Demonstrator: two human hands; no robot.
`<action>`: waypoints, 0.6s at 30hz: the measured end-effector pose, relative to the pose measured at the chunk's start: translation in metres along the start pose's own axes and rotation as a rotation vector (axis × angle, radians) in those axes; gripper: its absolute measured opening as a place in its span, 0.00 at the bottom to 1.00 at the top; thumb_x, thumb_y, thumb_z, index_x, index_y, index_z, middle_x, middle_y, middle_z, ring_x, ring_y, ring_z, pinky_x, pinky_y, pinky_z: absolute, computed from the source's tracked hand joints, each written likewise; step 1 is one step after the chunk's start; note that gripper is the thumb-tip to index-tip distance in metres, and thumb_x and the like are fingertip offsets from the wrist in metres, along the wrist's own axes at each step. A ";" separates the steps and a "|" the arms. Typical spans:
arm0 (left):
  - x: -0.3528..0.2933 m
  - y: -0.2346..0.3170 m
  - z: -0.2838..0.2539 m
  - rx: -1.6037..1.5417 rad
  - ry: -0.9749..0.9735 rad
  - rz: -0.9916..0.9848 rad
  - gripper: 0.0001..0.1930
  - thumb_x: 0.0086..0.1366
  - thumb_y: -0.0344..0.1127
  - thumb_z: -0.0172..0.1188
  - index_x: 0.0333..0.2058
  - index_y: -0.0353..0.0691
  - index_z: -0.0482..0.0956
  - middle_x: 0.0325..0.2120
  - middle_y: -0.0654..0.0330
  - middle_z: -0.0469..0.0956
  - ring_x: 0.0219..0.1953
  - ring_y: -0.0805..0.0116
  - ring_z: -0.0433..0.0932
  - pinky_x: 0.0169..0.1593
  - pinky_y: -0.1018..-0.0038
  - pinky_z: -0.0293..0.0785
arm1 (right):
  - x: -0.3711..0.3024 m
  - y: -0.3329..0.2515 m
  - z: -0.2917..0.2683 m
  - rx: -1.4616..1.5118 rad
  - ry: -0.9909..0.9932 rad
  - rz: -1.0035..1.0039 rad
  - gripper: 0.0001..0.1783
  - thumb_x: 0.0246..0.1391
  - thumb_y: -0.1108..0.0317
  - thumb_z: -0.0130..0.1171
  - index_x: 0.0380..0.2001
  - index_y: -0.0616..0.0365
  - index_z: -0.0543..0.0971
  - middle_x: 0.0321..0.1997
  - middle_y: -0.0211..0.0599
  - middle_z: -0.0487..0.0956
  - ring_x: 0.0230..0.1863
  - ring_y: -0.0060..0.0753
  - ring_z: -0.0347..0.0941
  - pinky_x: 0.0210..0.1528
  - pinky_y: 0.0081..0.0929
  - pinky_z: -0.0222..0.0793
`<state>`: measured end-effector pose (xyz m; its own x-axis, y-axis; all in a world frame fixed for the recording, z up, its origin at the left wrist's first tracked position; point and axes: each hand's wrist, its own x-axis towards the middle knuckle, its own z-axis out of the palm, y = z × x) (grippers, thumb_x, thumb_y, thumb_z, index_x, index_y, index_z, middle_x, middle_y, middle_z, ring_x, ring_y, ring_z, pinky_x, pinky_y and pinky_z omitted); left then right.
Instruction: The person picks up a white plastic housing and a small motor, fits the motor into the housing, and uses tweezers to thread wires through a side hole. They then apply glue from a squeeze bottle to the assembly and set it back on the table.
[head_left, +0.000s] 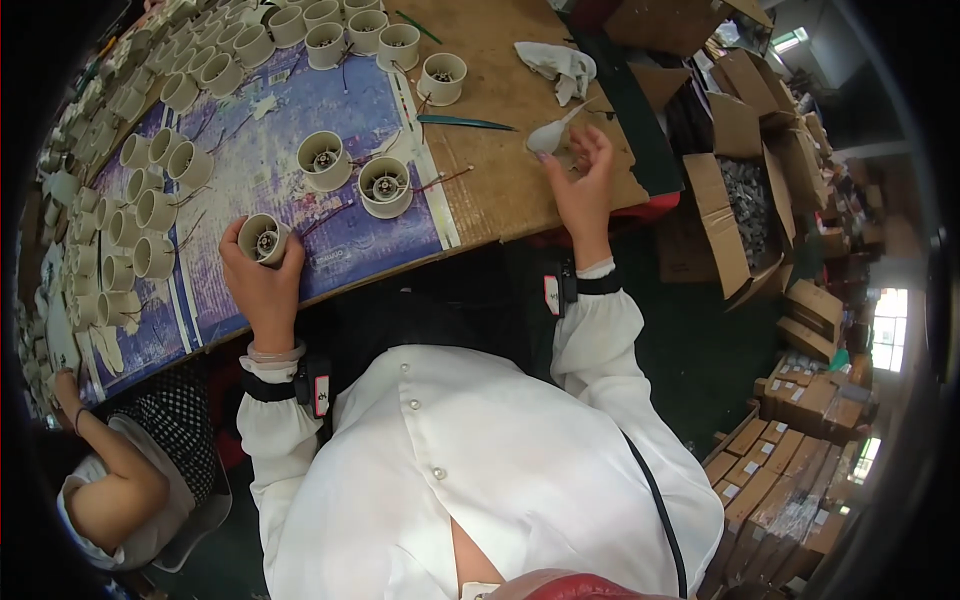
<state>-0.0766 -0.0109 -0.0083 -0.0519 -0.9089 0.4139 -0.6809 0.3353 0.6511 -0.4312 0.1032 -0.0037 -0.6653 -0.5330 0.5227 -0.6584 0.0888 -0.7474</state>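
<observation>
My left hand point(262, 285) is wrapped around a white cup-shaped housing point(262, 238) at the table's front edge. A round, wire-wound part shows inside its opening. Thin dark wires trail to its right. Two similar housings point(324, 161) point(386, 187) stand just beyond it, their wires lying on the sheet. My right hand point(582, 180) is at the right side of the table, fingers curved and apart. Beside its thumb lies a small white squeeze bottle point(547, 137) with a thin nozzle; whether the thumb touches it is hard to see.
A blue-purple printed sheet point(270, 130) covers much of the table, with many more housings point(155, 207) at left and back. A teal blade-like tool point(465, 122) and a crumpled white cloth point(562, 68) lie at right. Open cartons point(740, 215) stand beyond; a co-worker's arm point(125, 480) is at lower left.
</observation>
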 end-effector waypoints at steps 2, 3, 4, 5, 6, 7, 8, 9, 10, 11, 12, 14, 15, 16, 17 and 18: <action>-0.002 -0.002 0.001 0.009 0.004 0.007 0.31 0.54 0.39 0.70 0.52 0.33 0.67 0.43 0.49 0.76 0.45 0.53 0.77 0.50 0.65 0.72 | 0.004 0.003 0.008 0.051 -0.014 -0.048 0.24 0.51 0.66 0.69 0.48 0.62 0.71 0.45 0.41 0.80 0.48 0.32 0.76 0.51 0.27 0.69; -0.002 -0.002 0.001 0.015 0.006 0.009 0.31 0.54 0.39 0.70 0.52 0.33 0.67 0.43 0.48 0.76 0.45 0.53 0.77 0.50 0.65 0.72 | 0.004 0.007 0.009 0.002 -0.068 0.005 0.24 0.52 0.66 0.68 0.49 0.62 0.71 0.46 0.42 0.80 0.49 0.33 0.76 0.52 0.27 0.68; -0.001 -0.001 0.001 0.022 0.011 0.004 0.31 0.54 0.39 0.70 0.52 0.33 0.67 0.43 0.48 0.76 0.45 0.53 0.77 0.50 0.65 0.72 | 0.005 0.011 0.010 -0.046 -0.123 0.059 0.23 0.53 0.66 0.67 0.49 0.62 0.71 0.48 0.42 0.79 0.50 0.33 0.76 0.54 0.27 0.68; -0.001 0.000 0.001 0.017 0.023 0.020 0.30 0.53 0.39 0.70 0.52 0.34 0.68 0.42 0.48 0.76 0.44 0.51 0.77 0.49 0.63 0.72 | 0.005 0.014 0.013 -0.087 -0.192 0.111 0.22 0.55 0.66 0.66 0.49 0.62 0.71 0.49 0.43 0.79 0.51 0.34 0.75 0.55 0.28 0.68; 0.001 0.002 0.003 0.015 0.034 0.035 0.30 0.51 0.38 0.70 0.51 0.34 0.68 0.42 0.48 0.76 0.43 0.49 0.77 0.48 0.61 0.71 | 0.008 0.018 0.013 -0.073 -0.214 0.110 0.22 0.55 0.66 0.66 0.49 0.62 0.71 0.49 0.43 0.79 0.51 0.34 0.75 0.55 0.28 0.68; -0.001 0.002 0.000 0.025 0.046 0.043 0.30 0.50 0.38 0.71 0.50 0.35 0.69 0.41 0.47 0.76 0.42 0.46 0.76 0.47 0.59 0.71 | 0.009 0.023 0.012 -0.012 -0.233 0.129 0.23 0.55 0.65 0.66 0.49 0.62 0.71 0.48 0.43 0.79 0.49 0.35 0.76 0.52 0.29 0.69; -0.001 0.000 -0.002 0.065 0.055 0.027 0.30 0.50 0.38 0.71 0.50 0.35 0.69 0.41 0.47 0.76 0.42 0.46 0.76 0.47 0.59 0.71 | 0.007 0.025 0.015 0.055 -0.251 0.154 0.23 0.55 0.64 0.65 0.49 0.62 0.71 0.48 0.43 0.79 0.47 0.36 0.77 0.48 0.29 0.71; -0.002 0.001 -0.001 0.067 0.051 0.048 0.31 0.51 0.38 0.70 0.51 0.34 0.68 0.41 0.47 0.76 0.42 0.48 0.77 0.47 0.61 0.72 | 0.005 0.025 0.013 0.075 -0.224 0.112 0.21 0.57 0.65 0.63 0.49 0.62 0.70 0.46 0.42 0.79 0.46 0.35 0.78 0.47 0.27 0.71; -0.001 0.000 0.000 0.071 0.050 0.068 0.31 0.52 0.38 0.70 0.52 0.33 0.68 0.41 0.47 0.76 0.42 0.50 0.77 0.47 0.63 0.72 | 0.002 0.018 0.012 0.098 -0.197 0.068 0.19 0.60 0.65 0.61 0.50 0.62 0.70 0.43 0.40 0.79 0.44 0.34 0.78 0.46 0.26 0.72; 0.000 -0.001 0.002 0.047 0.058 0.063 0.31 0.50 0.38 0.70 0.51 0.35 0.68 0.40 0.47 0.76 0.42 0.47 0.76 0.46 0.60 0.72 | -0.004 0.008 0.012 0.243 -0.184 0.083 0.18 0.62 0.66 0.58 0.51 0.62 0.69 0.44 0.39 0.79 0.46 0.32 0.77 0.47 0.25 0.72; 0.000 -0.001 0.004 0.020 0.068 0.060 0.30 0.48 0.38 0.71 0.49 0.36 0.69 0.38 0.47 0.76 0.42 0.44 0.75 0.45 0.58 0.71 | -0.010 -0.004 0.012 0.385 -0.167 0.100 0.17 0.64 0.67 0.56 0.52 0.62 0.69 0.44 0.38 0.78 0.49 0.30 0.76 0.48 0.24 0.71; 0.001 -0.001 0.002 0.035 0.063 0.068 0.32 0.49 0.39 0.71 0.50 0.36 0.68 0.39 0.47 0.76 0.43 0.45 0.75 0.46 0.58 0.71 | -0.023 -0.037 0.013 0.508 -0.248 0.136 0.17 0.65 0.66 0.55 0.52 0.61 0.69 0.44 0.38 0.78 0.46 0.29 0.76 0.45 0.23 0.71; -0.001 -0.001 0.001 0.014 0.048 0.093 0.33 0.49 0.39 0.71 0.52 0.35 0.68 0.41 0.47 0.76 0.43 0.46 0.75 0.47 0.59 0.71 | -0.029 -0.052 0.012 0.604 -0.298 0.161 0.17 0.65 0.66 0.55 0.53 0.61 0.69 0.44 0.38 0.78 0.43 0.27 0.76 0.42 0.21 0.72; -0.002 -0.001 -0.002 0.040 0.058 0.080 0.33 0.49 0.39 0.71 0.52 0.35 0.68 0.41 0.47 0.76 0.43 0.46 0.75 0.47 0.59 0.71 | -0.035 -0.061 0.013 0.699 -0.348 0.186 0.17 0.66 0.65 0.54 0.53 0.61 0.69 0.44 0.39 0.78 0.40 0.26 0.76 0.38 0.20 0.72; -0.003 0.001 -0.004 0.018 0.038 0.127 0.34 0.49 0.39 0.71 0.53 0.35 0.67 0.42 0.47 0.75 0.43 0.47 0.75 0.47 0.59 0.71 | -0.040 -0.065 0.014 0.710 -0.365 0.192 0.17 0.66 0.65 0.54 0.53 0.61 0.69 0.44 0.39 0.78 0.40 0.26 0.76 0.38 0.20 0.72; -0.003 0.002 -0.007 -0.004 0.017 0.173 0.35 0.50 0.40 0.71 0.54 0.34 0.67 0.43 0.47 0.75 0.43 0.47 0.75 0.48 0.59 0.70 | -0.044 -0.069 0.014 0.777 -0.453 0.248 0.17 0.66 0.64 0.54 0.53 0.61 0.69 0.44 0.39 0.78 0.37 0.24 0.75 0.35 0.18 0.70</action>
<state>-0.0722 -0.0055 -0.0037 -0.1562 -0.8332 0.5305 -0.6599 0.4876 0.5716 -0.3516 0.1085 0.0186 -0.4472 -0.8661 0.2235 0.0132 -0.2562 -0.9665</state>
